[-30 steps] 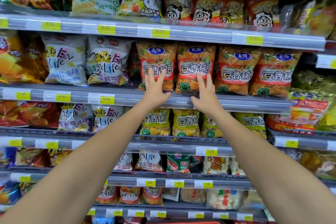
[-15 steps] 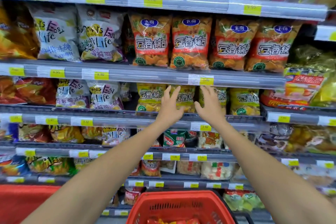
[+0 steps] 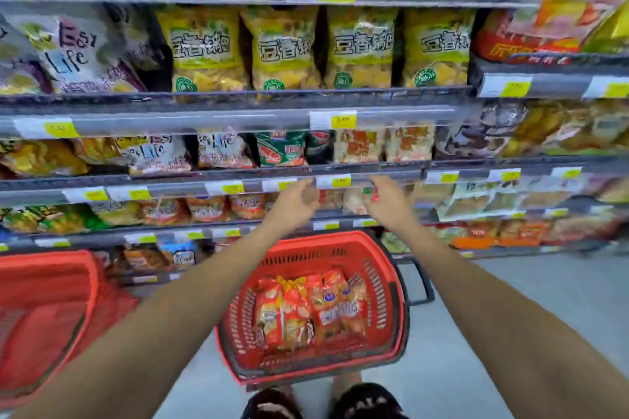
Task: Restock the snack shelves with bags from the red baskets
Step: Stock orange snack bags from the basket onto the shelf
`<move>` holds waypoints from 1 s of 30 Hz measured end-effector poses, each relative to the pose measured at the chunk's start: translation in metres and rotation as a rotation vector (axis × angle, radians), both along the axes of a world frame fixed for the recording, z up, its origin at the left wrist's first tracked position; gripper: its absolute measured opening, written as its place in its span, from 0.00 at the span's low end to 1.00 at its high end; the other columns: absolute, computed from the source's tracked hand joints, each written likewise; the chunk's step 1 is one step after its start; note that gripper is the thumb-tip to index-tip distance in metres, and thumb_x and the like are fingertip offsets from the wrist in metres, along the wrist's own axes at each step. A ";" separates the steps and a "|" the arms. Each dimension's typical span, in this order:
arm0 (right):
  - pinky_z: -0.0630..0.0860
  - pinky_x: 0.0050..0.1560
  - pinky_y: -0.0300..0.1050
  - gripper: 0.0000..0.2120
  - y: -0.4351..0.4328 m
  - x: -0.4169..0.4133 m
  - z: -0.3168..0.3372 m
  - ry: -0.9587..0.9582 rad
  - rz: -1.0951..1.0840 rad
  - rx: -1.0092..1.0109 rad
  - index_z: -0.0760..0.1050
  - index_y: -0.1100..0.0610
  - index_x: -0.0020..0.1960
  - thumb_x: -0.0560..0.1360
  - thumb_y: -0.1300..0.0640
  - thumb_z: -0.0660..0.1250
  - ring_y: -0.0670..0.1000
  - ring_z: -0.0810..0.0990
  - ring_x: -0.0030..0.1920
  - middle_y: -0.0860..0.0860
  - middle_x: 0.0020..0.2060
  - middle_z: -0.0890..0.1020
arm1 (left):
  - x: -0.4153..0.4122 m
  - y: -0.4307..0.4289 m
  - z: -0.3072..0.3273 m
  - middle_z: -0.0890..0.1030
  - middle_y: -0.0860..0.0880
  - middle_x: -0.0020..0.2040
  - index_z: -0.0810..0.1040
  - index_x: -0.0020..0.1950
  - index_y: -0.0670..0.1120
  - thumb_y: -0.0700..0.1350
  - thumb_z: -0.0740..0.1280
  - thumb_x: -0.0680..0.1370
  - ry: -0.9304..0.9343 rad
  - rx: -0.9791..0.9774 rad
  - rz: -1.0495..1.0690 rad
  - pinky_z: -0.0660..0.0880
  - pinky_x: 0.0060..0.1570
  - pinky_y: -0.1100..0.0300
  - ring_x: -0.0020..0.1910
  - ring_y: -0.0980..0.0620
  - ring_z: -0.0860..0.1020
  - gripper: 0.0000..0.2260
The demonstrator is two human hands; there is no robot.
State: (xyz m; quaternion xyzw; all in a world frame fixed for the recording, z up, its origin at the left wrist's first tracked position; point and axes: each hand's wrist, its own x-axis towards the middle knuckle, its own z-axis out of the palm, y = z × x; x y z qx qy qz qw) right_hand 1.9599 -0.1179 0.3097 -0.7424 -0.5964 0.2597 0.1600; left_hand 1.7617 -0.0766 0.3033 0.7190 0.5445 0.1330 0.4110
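Note:
A red basket (image 3: pixel 388 269) stands on the floor in front of me, holding several orange snack bags (image 3: pixel 306 309). A second red basket (image 3: pixel 47 309) sits at the lower left. My left hand (image 3: pixel 297 202) and my right hand (image 3: pixel 386 201) hover empty in front of the lower shelves, above the middle basket, fingers loosely curled. Yellow snack bags (image 3: pixel 282 48) line the shelf (image 3: pixel 211 119) above my hands.
Shelves packed with snack bags fill the view from left to right, with yellow price tags (image 3: pixel 342 121) along the rails. Grey floor (image 3: pixel 476 333) lies to the right of the middle basket. My feet show at the bottom edge.
Both hands have come down from the orange bags on the upper shelf to the lower shelves. My view has tilted down, bringing the two red baskets into sight.

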 end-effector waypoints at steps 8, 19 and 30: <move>0.71 0.56 0.48 0.20 -0.054 0.033 -0.123 0.072 -0.090 -0.328 0.66 0.62 0.71 0.80 0.59 0.60 0.58 0.74 0.62 0.59 0.61 0.76 | 0.004 -0.043 -0.120 0.70 0.42 0.70 0.62 0.75 0.43 0.43 0.66 0.79 0.134 -0.334 0.131 0.71 0.51 0.60 0.55 0.48 0.77 0.26; 0.69 0.52 0.43 0.18 -0.106 0.030 -0.285 0.232 -0.341 -0.631 0.69 0.61 0.67 0.79 0.56 0.62 0.57 0.77 0.59 0.57 0.59 0.79 | 0.013 -0.103 -0.301 0.67 0.45 0.72 0.65 0.73 0.40 0.43 0.67 0.78 0.171 -0.706 0.351 0.64 0.65 0.58 0.70 0.45 0.67 0.25; 0.61 0.50 0.30 0.25 -0.108 0.040 -0.466 0.377 -0.570 -0.636 0.60 0.56 0.74 0.80 0.58 0.63 0.48 0.71 0.60 0.47 0.56 0.72 | 0.050 -0.134 -0.502 0.66 0.46 0.73 0.61 0.76 0.49 0.60 0.74 0.69 0.028 -0.857 0.446 0.63 0.69 0.55 0.71 0.46 0.66 0.40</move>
